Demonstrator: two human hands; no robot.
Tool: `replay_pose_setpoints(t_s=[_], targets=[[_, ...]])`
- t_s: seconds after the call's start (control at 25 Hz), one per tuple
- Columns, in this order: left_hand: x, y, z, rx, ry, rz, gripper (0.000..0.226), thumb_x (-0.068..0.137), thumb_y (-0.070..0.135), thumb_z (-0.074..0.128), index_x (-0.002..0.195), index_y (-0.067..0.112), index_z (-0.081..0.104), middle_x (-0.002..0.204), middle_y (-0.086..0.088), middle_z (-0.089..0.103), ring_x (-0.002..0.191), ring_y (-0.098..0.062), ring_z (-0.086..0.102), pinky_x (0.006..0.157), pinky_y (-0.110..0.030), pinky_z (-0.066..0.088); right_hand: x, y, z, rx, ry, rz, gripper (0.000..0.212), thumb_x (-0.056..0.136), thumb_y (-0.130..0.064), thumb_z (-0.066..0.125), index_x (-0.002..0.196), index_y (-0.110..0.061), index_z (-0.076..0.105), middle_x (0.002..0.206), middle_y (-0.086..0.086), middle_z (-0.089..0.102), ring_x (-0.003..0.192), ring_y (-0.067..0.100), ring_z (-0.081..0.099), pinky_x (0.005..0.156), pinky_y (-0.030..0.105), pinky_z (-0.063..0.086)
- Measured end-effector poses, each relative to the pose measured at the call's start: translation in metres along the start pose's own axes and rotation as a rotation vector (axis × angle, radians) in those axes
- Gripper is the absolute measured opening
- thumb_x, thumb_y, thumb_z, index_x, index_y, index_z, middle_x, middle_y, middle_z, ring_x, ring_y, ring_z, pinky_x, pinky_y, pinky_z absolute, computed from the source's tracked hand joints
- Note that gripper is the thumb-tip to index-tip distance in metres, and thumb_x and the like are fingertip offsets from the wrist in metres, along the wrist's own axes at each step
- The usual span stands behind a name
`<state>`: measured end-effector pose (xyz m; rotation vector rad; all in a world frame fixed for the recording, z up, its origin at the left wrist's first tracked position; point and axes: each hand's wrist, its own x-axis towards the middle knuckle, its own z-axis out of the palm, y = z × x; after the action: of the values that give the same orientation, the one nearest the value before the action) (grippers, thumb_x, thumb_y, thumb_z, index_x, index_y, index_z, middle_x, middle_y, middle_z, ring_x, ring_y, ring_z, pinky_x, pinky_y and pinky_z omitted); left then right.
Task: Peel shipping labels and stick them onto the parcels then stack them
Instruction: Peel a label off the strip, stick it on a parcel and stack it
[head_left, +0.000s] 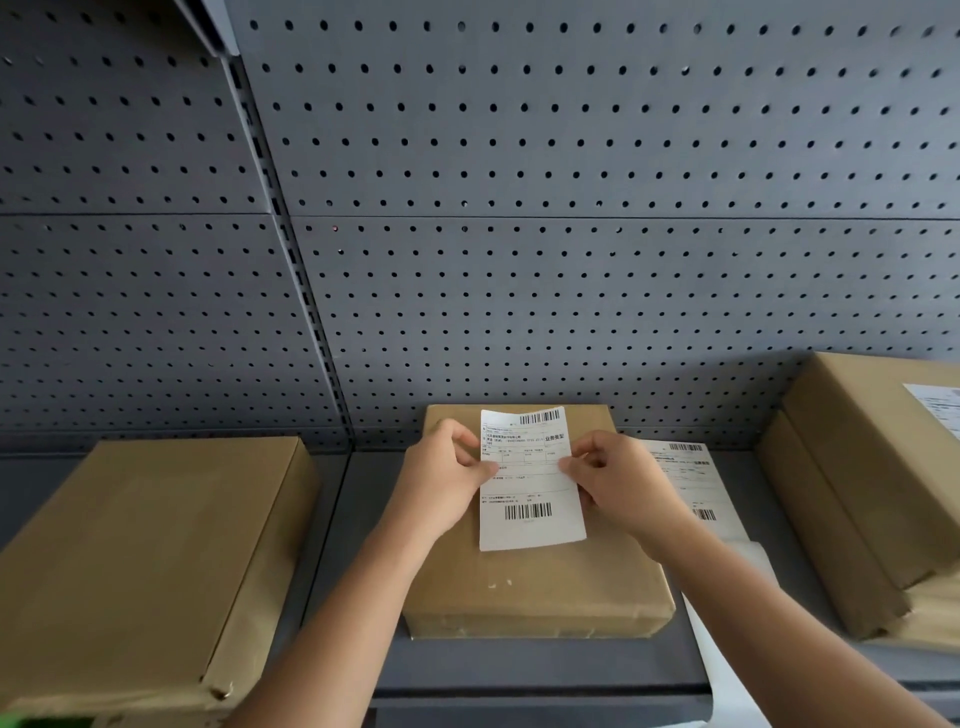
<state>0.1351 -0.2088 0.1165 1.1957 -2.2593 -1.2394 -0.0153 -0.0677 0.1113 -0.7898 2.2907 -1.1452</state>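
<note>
1. Left hand (441, 483) pinches the left edge of a shipping label (529, 525) between curled fingers and thumb, about midway up the sheet.
2. Right hand (618, 480) pinches the opposite edge at the same height, so both hands are clamped on the label, one on each side.
3. The label is a white upright rectangle with a barcode at its top right corner, a second barcode near the bottom, ruled boxes and small printed text, some of it in Chinese characters. Its top edge curls slightly.
4. It is held over the far half of the centre parcel (535, 592); whether it touches the cardboard cannot be told.
5. That parcel is a flat brown cardboard box lying on a grey metal shelf (519, 670), its top bare of any label.
6. Just to its right a second printed label sheet (691, 475) lies on the shelf, partly hidden by the right forearm.
7. A blank white sheet (722, 670) lies nearer the shelf's front edge, under the same arm.
8. At the left sits another plain brown parcel (140, 561).
9. At the right, one parcel (878, 467) rests on top of a lower parcel (821, 530), and the upper one carries a white label (937, 405) on its top face.
10. A grey pegboard (571, 260) forms the wall behind.
</note>
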Motion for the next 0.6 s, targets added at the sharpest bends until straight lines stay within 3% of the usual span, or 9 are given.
replay_pose_setpoints(t_s=[0.2,0.36,0.52,0.6], targets=[[0.008,0.004,0.007,0.153,-0.015,0.02,0.025,0.088,0.023,0.077,0.103,0.016,0.058,0.084,0.007,0.067,0.074,-0.003,0.061,0.056,-0.022,0.042,0.005,0.0,0.005,-0.122,0.031,-0.037,0.006,0.092,-0.022,0.067,0.096,-0.02,0.063,0.078,-0.005,0.07,0.072,0.014,0.066,0.061,0.026,0.049],[0.014,0.008,0.008,0.242,-0.054,-0.012,0.027,0.087,0.024,0.078,0.101,0.015,0.056,0.095,0.001,0.067,0.077,-0.015,0.065,0.058,-0.028,0.046,0.007,0.0,0.008,-0.184,0.035,-0.045,0.013,0.091,-0.019,0.066,0.102,-0.019,0.059,0.072,-0.006,0.064,0.072,0.019,0.067,0.062,0.031,0.052],[0.017,0.013,0.01,0.291,-0.076,-0.037,0.028,0.088,0.022,0.077,0.101,0.013,0.054,0.099,-0.002,0.064,0.073,-0.018,0.059,0.052,-0.027,0.039,0.01,0.001,0.01,-0.259,0.051,-0.093,0.02,0.088,-0.015,0.065,0.105,-0.014,0.055,0.073,-0.008,0.052,0.07,0.016,0.054,0.056,0.022,0.04],[0.016,0.015,0.009,0.308,-0.077,-0.048,0.035,0.088,0.024,0.078,0.106,0.012,0.051,0.095,-0.001,0.059,0.079,-0.02,0.059,0.054,-0.028,0.039,0.012,-0.001,0.01,-0.328,0.032,-0.089,0.022,0.088,-0.017,0.063,0.106,-0.014,0.051,0.078,-0.007,0.056,0.071,0.017,0.056,0.055,0.025,0.041]])
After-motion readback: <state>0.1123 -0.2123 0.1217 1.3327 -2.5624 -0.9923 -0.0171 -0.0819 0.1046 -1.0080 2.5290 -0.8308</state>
